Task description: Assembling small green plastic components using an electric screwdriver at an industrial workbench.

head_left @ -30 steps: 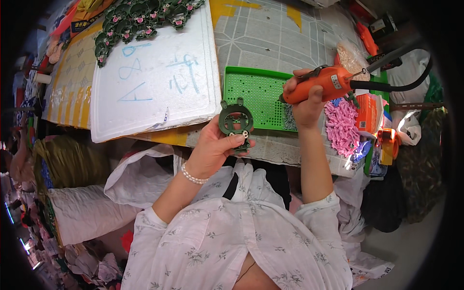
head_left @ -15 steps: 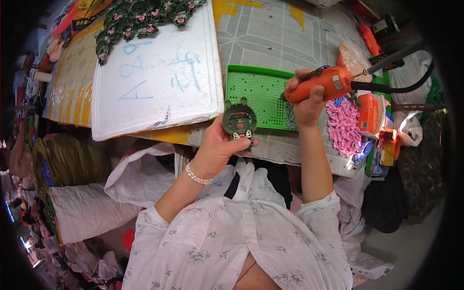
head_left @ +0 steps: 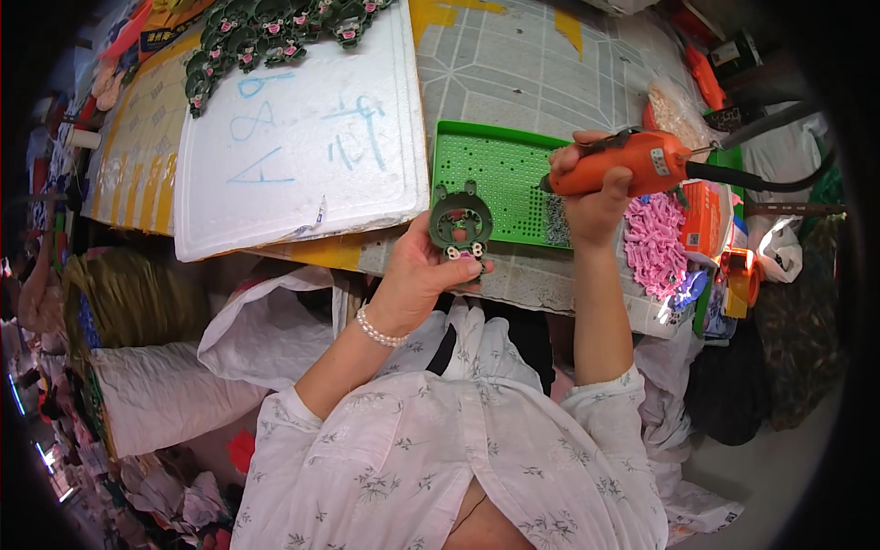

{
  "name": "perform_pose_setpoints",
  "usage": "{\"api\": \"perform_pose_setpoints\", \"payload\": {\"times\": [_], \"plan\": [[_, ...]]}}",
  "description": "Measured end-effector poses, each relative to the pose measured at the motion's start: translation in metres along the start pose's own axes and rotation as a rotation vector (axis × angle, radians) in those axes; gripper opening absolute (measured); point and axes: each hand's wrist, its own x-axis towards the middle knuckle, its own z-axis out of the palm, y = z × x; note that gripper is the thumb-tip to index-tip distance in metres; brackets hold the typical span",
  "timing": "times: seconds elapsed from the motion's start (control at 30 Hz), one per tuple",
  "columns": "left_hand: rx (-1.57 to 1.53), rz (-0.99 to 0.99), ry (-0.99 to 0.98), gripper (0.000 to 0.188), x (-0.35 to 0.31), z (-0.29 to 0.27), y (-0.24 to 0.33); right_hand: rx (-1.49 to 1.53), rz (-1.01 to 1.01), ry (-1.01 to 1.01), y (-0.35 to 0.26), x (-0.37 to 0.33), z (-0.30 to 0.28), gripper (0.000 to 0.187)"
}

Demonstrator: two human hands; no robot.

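My left hand (head_left: 419, 277) grips a dark green plastic toy part (head_left: 463, 213), round and hollow, with two small ears at its top and pink and white bits low down. The thumb presses on its lower end. In my right hand (head_left: 594, 203) is an orange electric screwdriver (head_left: 632, 163), lying sideways with its dark tip toward the left. That tip is over the right part of a green perforated tray (head_left: 490, 151), near a heap of small grey screws (head_left: 556, 223). The tool and the toy part are apart.
A white foam board (head_left: 302, 174) with blue handwriting lies to the left, several similar green parts (head_left: 270, 32) at its far edge. Right of the tray are a pile of pink plastic pieces (head_left: 654, 246) and an orange box (head_left: 704, 220). A black cable (head_left: 761, 179) trails from the screwdriver.
My right hand and the screwdriver have shifted slightly right. The toy part in my left hand looks slightly further right too, and the whole view has moved a little.
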Motion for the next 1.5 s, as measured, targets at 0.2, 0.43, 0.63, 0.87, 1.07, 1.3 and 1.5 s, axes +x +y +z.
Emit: {"api": "perform_pose_setpoints", "payload": {"times": [0.2,0.43,0.63,0.87,1.07,1.3,1.5], "plan": [[0.008,-0.023,0.029,0.051,0.000,0.006,0.003,0.007,0.026,-0.044,-0.031,-0.008,0.011,0.088],[0.032,-0.047,0.065,0.049,0.003,0.014,0.003,0.298,-0.117,-0.328,-0.074,-0.034,0.039,0.097],[0.042,-0.020,0.057,0.047,0.003,0.015,0.001,0.353,-0.076,-0.422,-0.075,-0.048,0.048,0.093],[0.023,0.020,0.048,0.046,0.000,0.017,-0.002,0.351,-0.040,-0.410,-0.069,-0.054,0.048,0.088],[0.034,0.077,0.065,0.043,0.000,0.022,-0.006,0.308,-0.053,-0.428,-0.065,-0.054,0.048,0.084],[0.017,0.102,0.080,0.045,-0.002,0.017,-0.012,0.169,-0.077,-0.430,-0.069,-0.062,0.054,0.046],[0.001,0.012,0.047,0.051,-0.001,0.019,-0.007,0.237,-0.037,-0.453,-0.082,-0.052,0.049,0.058]]}}
